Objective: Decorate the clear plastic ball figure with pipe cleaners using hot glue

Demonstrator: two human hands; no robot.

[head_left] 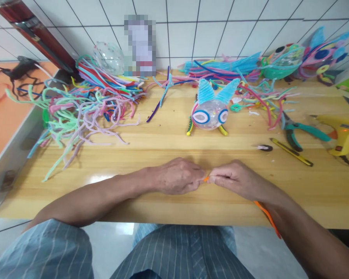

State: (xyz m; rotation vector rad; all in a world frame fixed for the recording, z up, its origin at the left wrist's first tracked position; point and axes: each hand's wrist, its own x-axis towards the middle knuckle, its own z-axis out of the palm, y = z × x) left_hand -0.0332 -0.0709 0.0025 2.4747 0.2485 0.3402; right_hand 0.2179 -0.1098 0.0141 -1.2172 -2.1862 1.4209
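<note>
Evidently, in the head view, both hands meet over the near part of the worktop [151,149]. The left hand [182,176] and the right hand [235,178] are each pinched on an orange pipe cleaner [206,179]; a short length shows between the fingertips, and an orange tail hangs beside the right forearm [302,228], past the worktop's near edge.

Risks, as judged: the exposed length is short and the fingers largely hide it, so a slip or an uneven bend could pass unnoticed. The loose tail could snag on the forearm and pull the piece out of the pinch. A wide sweep of the right arm could meet the yellow cutter [291,152], whose blade state cannot be told, or the glue gun [347,130].

Containers: the transparent ball of the eared figure [211,116], beyond the hands, shows small coloured specks; whether these lie inside or behind cannot be determined. A second transparent ball [109,58] stands behind the pipe-cleaner pile [84,116]; its contents cannot be confirmed.
</note>
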